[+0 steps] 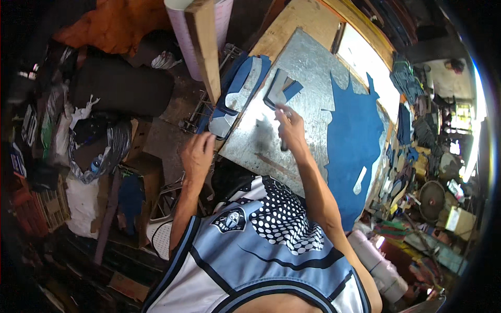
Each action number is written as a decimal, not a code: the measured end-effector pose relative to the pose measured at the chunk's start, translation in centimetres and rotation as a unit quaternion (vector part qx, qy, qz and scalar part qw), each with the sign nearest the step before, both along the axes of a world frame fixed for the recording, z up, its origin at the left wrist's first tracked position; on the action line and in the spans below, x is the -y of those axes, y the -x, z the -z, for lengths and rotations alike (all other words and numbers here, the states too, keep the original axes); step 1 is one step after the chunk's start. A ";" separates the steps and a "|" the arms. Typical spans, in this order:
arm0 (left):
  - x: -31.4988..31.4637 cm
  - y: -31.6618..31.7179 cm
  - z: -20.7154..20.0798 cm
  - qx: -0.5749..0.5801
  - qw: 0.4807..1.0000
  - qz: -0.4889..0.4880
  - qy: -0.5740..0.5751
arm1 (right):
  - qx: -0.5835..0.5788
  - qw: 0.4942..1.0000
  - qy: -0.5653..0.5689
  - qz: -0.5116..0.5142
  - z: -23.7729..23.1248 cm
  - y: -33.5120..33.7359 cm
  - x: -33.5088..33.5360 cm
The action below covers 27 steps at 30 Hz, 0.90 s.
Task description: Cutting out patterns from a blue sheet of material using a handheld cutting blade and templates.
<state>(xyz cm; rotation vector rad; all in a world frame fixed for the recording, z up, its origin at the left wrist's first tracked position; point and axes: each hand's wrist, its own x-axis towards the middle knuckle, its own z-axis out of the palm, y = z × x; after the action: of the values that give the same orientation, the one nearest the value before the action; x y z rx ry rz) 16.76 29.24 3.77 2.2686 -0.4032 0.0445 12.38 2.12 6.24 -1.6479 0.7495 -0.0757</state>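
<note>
My left hand (198, 155) is at the near left corner of a metal-topped table (250, 141), its fingers curled by a stack of blue and grey cut pieces (240, 86). Whether anything is between those fingers I cannot make out. Over the metal top, my right hand (292, 130) is closed round a dark-handled tool (284, 145); its blade or tip is hidden. Its fingertips are close to a small pile of blue and grey cut pieces (279, 89). To the right lies a large blue sheet, leather-like with an irregular edge (355, 135), bearing a pale narrow template (359, 180).
A wooden post (204, 52) and a pale roll (180, 36) rise beyond the table's left side. Bags and boxes (141, 172) crowd the left floor. At right are a round fan (432, 201), heaped scraps and a wrapped pale roll (378, 263).
</note>
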 end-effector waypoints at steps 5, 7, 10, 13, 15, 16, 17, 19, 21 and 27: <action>9.2 0.6 -1.7 0.024 0.962 0.244 0.117 | 0.023 0.914 -0.327 0.239 -1.3 12.3 3.6; 12.4 0.9 -2.3 0.057 0.938 0.329 0.097 | 0.061 0.868 -0.396 0.294 -1.4 15.8 3.5; 17.4 2.5 -3.4 0.059 0.886 0.450 0.099 | 0.054 0.845 -0.449 0.287 -1.7 20.2 0.9; 21.7 5.3 -3.7 0.061 0.839 0.531 0.102 | 0.058 0.841 -0.442 0.307 -2.4 22.9 -2.5; 24.1 7.5 -3.6 0.063 0.814 0.570 0.091 | 0.112 0.811 -0.468 0.333 -2.0 24.8 -2.8; 25.2 8.6 -3.6 0.078 0.810 0.577 0.072 | 0.124 0.807 -0.465 0.342 -2.1 25.9 -2.2; 26.1 9.5 -3.6 0.092 0.806 0.582 0.053 | 0.132 0.820 -0.428 0.355 -2.3 26.9 -1.7; 28.0 11.7 -2.4 0.060 0.793 0.606 0.012 | 0.144 0.829 -0.390 0.373 -2.7 28.9 0.0; 30.0 14.7 -1.4 0.102 0.798 0.593 -0.036 | 0.106 0.877 -0.250 0.397 -3.4 30.9 2.4; 33.2 21.7 0.8 0.077 0.782 0.604 -0.136 | -0.080 0.907 0.029 0.413 -4.4 38.0 12.8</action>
<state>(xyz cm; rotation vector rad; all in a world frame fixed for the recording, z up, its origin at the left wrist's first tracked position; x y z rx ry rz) -4.99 -3.95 2.99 1.8531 -1.9672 -0.5170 -25.66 -10.72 10.64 -1.2952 1.5466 -0.5726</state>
